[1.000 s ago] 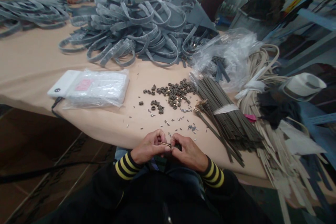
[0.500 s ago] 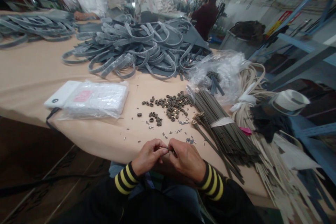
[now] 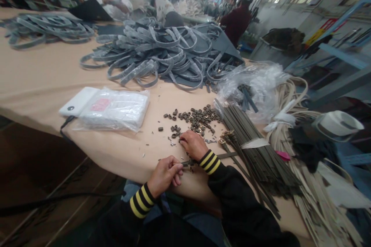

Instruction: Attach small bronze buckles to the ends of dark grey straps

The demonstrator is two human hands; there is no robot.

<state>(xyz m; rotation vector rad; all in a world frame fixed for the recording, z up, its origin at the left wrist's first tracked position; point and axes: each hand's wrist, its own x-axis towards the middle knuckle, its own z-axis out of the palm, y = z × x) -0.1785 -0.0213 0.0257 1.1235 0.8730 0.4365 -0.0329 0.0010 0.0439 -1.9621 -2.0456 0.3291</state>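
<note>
My left hand [image 3: 165, 173] pinches the end of a dark olive strap [image 3: 227, 155] near the table's front edge. The strap runs rightward beneath my right wrist. My right hand [image 3: 193, 144] is at the near side of a pile of small dark strap loops [image 3: 199, 117], fingers curled and pointing left. Its fingertips are closed at a small dark piece by the pile's edge; what lies between them is too small to make out. Small metal bits [image 3: 171, 141] lie scattered beside the loops.
A tied bundle of olive straps [image 3: 252, 150] lies at right, by a clear plastic bag [image 3: 261, 81] and beige cords [image 3: 285, 100]. A plastic-wrapped white packet [image 3: 118, 109] is at left. Blue-grey straps [image 3: 162, 54] are heaped behind. People work beyond the table.
My right hand has left my left hand and moved forward to the loops. The left hand keeps its hold on the strap, now seen stretching right. A person behind now has a dark panel in front.
</note>
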